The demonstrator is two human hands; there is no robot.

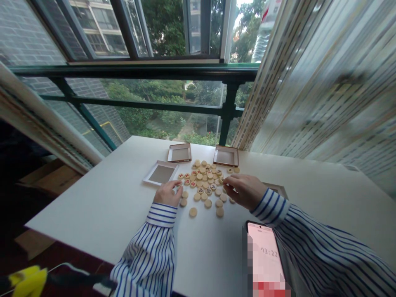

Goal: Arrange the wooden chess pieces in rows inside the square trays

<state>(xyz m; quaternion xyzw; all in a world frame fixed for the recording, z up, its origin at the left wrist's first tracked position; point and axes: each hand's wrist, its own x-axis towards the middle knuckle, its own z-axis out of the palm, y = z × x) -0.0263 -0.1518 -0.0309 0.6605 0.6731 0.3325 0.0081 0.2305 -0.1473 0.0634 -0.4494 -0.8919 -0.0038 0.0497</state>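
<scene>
phone screen [265,252]: 03:22 | round pieces [208,191]: red and black characters, too small to read

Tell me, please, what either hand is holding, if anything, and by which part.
It cannot be told: the right hand is at the edge of one round piece, the left hand beside other pieces; neither grip shows clearly.

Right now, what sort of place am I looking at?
Probably an enclosed balcony in a home: a green railing runs beyond the white table, a patterned curtain hangs on the right, and trees show outside.
</scene>
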